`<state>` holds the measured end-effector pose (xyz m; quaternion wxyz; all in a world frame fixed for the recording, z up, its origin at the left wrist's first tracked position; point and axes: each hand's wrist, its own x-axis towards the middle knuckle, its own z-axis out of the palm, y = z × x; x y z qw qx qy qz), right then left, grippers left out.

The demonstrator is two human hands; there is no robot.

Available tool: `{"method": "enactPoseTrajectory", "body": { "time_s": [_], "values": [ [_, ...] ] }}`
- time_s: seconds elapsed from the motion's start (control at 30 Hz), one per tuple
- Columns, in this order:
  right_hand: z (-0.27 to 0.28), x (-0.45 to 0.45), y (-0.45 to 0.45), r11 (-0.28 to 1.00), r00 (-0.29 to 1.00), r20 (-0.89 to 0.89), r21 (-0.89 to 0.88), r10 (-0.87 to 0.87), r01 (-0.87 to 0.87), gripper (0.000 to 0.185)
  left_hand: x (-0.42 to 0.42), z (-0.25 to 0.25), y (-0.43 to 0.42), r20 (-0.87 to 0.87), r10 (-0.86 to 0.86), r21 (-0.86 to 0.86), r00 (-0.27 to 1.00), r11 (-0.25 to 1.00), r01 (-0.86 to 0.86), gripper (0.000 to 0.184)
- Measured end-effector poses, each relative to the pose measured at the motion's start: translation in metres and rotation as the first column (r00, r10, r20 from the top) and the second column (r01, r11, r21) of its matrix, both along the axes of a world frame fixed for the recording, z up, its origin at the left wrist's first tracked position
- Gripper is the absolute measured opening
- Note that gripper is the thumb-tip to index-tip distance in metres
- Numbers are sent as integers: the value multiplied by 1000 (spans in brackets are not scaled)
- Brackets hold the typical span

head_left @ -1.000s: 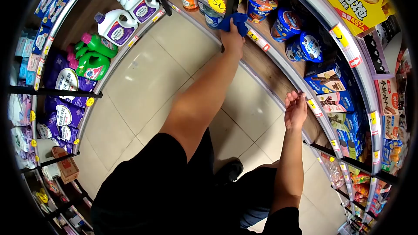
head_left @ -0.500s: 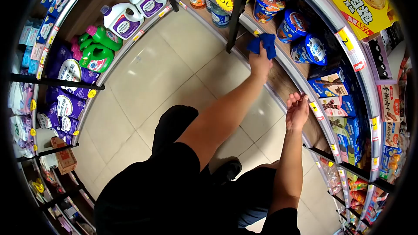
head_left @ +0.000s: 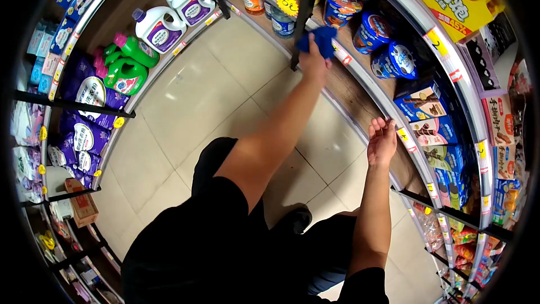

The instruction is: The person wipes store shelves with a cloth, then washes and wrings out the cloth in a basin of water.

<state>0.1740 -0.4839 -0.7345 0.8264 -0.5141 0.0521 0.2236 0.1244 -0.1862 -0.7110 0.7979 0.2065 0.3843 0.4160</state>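
My left hand (head_left: 315, 63) is closed around a bunched blue cloth (head_left: 323, 40). The cloth is at the front of the lower shelf, beside a black shelf post (head_left: 307, 1); whether it touches the post I cannot tell. My right hand (head_left: 382, 143) is at the shelf's price-tag rail (head_left: 406, 138), palm up, with fingers loosely curled and nothing visible in them. Its fingertips are at the rail's edge. Behind the rail stand blue cup-shaped tubs (head_left: 372, 32) and, nearer my right hand, blue snack boxes (head_left: 419, 101).
A yellow snack box (head_left: 450, 0) sits on the upper right shelf. Across the tiled floor (head_left: 191, 95), the left shelves hold white detergent jugs (head_left: 160, 31), green bottles (head_left: 126, 76) and purple bags (head_left: 84, 135). Small bottles (head_left: 282, 24) stand beyond the black post.
My left hand has moved with the blue cloth leftward and slightly up in the view, along the shelf toward the black post. My right hand has barely moved.
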Motion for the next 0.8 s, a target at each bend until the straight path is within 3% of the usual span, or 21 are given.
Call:
{"method": "enactPoseTrajectory", "body": {
  "time_s": [0.1,0.17,0.27,0.4,0.47,0.8],
  "values": [
    [2,-1,-2,1000,999,-31,27,14,-14,31,15,-15,15,-3,-81,69,997,994,81,46],
    [4,0,-2,1000,999,-49,18,12,-11,31,19,-8,-1,-125,-113,140,986,982,130,44],
    [9,-2,-1,1000,997,-76,4,13,-12,30,20,0,-22,-50,-63,162,997,984,71,46],
    [7,-3,-1,1000,996,-86,26,18,-16,30,24,-5,-43,-63,-51,106,997,993,57,47],
    [7,-3,-1,999,996,-88,29,18,-16,30,20,0,-57,-60,-145,130,988,980,152,48],
    [12,-4,1,1000,994,-105,28,9,-6,31,12,9,-124,-33,-240,120,970,963,242,41]
  ]
}}
